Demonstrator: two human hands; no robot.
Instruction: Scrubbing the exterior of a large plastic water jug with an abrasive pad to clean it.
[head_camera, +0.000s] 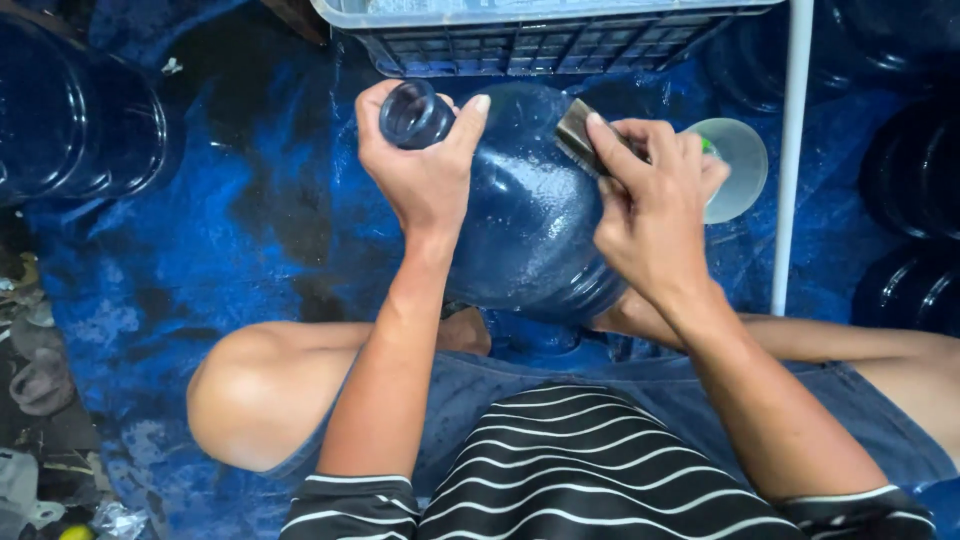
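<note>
Wet blue tarp (250, 230) as floor, grey crate (530, 40), dark blue jugs (80, 120), perhaps a bowl (740, 165)

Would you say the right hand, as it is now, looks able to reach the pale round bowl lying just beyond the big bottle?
Probably yes: the right hand lies right beside the bowl, nothing between, though its fingers already hold a scrubbing pad.

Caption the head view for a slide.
Left hand grips blue water jug by the neck; right hand presses scrub pad against it.

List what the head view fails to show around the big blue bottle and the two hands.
- Blue bottle: base hidden behind its own body and the legs.
- Scrubbing pad: mostly covered by right hand.
- Bottle neck: partly wrapped by left hand.
- Crate: cut off by the top edge.
- Small bowl: contents unclear.
</note>
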